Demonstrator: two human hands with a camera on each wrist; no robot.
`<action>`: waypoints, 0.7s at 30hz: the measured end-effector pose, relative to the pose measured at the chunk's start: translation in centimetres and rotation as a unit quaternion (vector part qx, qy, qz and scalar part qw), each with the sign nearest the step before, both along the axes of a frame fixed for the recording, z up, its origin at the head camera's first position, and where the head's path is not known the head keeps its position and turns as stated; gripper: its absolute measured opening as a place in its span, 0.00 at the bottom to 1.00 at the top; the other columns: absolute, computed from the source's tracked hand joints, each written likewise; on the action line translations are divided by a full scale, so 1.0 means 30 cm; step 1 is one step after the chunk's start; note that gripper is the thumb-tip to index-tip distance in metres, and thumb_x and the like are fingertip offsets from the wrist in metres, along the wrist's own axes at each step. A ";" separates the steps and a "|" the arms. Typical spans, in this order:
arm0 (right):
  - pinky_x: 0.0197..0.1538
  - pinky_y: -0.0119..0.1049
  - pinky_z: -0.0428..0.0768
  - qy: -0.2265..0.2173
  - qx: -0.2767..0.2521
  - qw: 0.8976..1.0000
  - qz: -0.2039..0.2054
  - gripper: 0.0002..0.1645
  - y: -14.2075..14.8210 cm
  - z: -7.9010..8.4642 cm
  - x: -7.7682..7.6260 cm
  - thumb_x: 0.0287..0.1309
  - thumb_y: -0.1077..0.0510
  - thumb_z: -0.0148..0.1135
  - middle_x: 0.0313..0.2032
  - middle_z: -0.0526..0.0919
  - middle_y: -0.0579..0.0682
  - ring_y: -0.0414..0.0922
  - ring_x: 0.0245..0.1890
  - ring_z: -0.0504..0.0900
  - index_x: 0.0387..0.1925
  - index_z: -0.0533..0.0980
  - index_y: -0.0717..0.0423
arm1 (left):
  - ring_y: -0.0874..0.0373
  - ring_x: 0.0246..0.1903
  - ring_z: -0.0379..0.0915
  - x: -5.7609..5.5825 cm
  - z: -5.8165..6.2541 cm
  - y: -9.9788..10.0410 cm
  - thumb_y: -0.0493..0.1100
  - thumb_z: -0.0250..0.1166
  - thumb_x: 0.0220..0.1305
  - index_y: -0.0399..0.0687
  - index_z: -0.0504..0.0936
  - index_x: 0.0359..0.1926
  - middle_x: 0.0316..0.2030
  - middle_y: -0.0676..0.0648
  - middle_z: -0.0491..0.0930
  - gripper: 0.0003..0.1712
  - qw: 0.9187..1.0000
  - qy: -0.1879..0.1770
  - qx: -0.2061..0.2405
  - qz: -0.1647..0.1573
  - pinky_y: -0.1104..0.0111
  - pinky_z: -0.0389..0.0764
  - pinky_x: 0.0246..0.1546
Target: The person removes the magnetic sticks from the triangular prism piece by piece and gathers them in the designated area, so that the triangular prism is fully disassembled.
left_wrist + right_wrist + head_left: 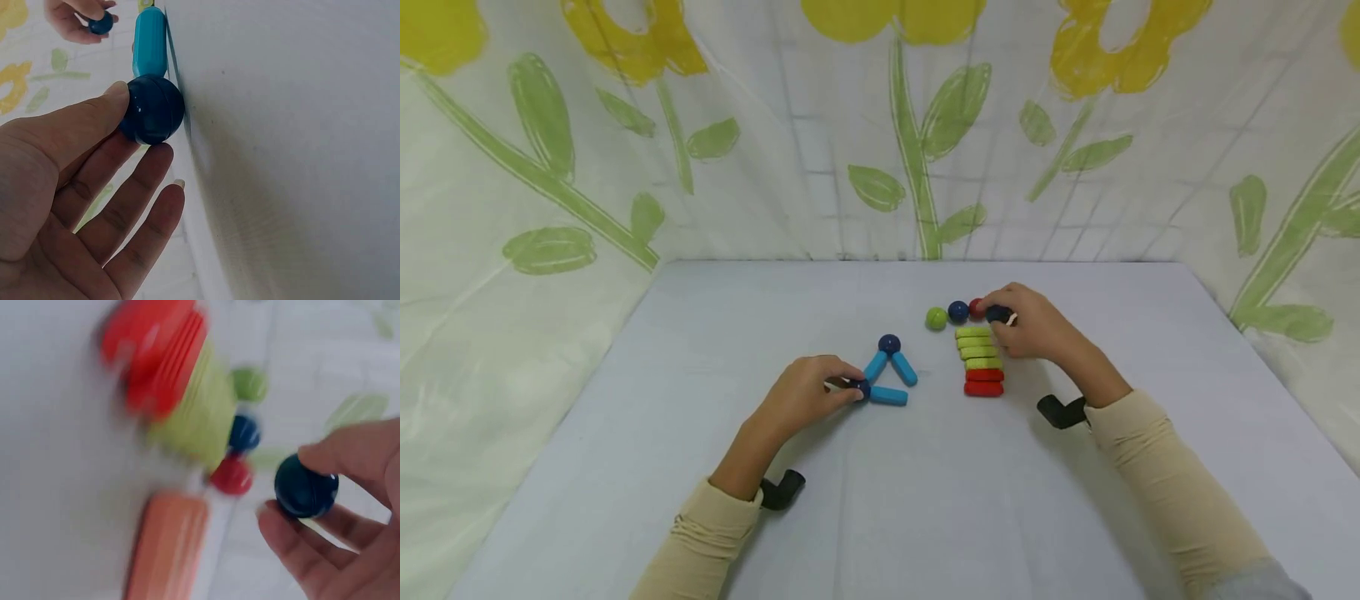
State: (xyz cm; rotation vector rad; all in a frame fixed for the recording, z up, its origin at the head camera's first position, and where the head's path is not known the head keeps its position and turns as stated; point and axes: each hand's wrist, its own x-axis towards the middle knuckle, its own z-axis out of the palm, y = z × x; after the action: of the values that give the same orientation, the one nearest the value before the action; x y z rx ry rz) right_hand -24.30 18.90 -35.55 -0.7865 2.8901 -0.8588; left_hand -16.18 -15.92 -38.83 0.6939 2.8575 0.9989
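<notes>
My left hand (pixel 805 387) pinches a dark blue ball (pixel 153 109) between thumb and fingers, low over the table. One light blue rod (pixel 889 396) runs right from this ball, and another (pixel 876 367) slants up to a second dark blue ball (pixel 890 344). From that upper ball a third light blue rod (pixel 905 369) slopes down to the right. Farther right, my right hand (pixel 1033 325) holds a separate dark blue ball (pixel 306 486) in its fingertips, beside a red ball (pixel 231 475) and above the row of short rods.
Lime rods (pixel 977 342) and red rods (pixel 984 388) lie stacked in a column right of the light blue pieces. Behind them sit a green ball (pixel 936 318) and a dark blue ball (pixel 958 312). An orange rod (pixel 167 547) shows blurred in the right wrist view.
</notes>
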 end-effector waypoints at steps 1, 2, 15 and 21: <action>0.53 0.56 0.78 0.000 0.007 1.000 -0.020 0.20 0.013 -0.005 -0.019 0.61 0.69 0.57 0.55 0.76 0.65 0.58 0.48 0.77 0.55 0.78 0.65 | 0.57 0.42 0.84 0.000 0.000 0.000 0.41 0.73 0.61 0.47 0.89 0.47 0.43 0.51 0.86 0.12 1.000 0.000 0.000 0.000 0.62 0.85 0.43; 0.56 0.57 0.76 -0.003 0.017 0.999 -0.040 0.22 0.022 -0.012 -0.039 0.62 0.68 0.58 0.56 0.76 0.66 0.59 0.51 0.76 0.58 0.76 0.65 | 0.57 0.42 0.84 0.000 -0.001 -0.001 0.41 0.74 0.61 0.46 0.89 0.47 0.43 0.51 0.86 0.12 1.000 0.001 0.001 0.000 0.62 0.85 0.43; 0.64 0.58 0.69 -0.082 0.058 0.988 -0.116 0.26 0.038 -0.078 -0.143 0.65 0.64 0.60 0.59 0.74 0.66 0.61 0.58 0.72 0.64 0.71 0.63 | 0.57 0.42 0.84 0.002 -0.007 0.001 0.40 0.74 0.61 0.46 0.89 0.46 0.42 0.51 0.86 0.12 1.000 0.000 0.012 -0.004 0.62 0.85 0.42; 0.59 0.58 0.73 -0.052 0.038 0.992 -0.110 0.26 0.034 -0.057 -0.138 0.66 0.63 0.61 0.60 0.73 0.67 0.62 0.57 0.74 0.64 0.71 0.65 | 0.58 0.42 0.84 -0.002 -0.005 -0.005 0.40 0.74 0.61 0.46 0.89 0.47 0.42 0.52 0.86 0.12 1.000 0.000 0.006 0.001 0.63 0.85 0.42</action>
State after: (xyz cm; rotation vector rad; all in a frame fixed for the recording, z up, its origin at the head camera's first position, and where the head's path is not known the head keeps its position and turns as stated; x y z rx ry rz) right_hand -28.45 19.92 -37.25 -0.4085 2.9323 -0.7744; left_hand -16.24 -16.06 -38.98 0.6916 2.8547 1.0171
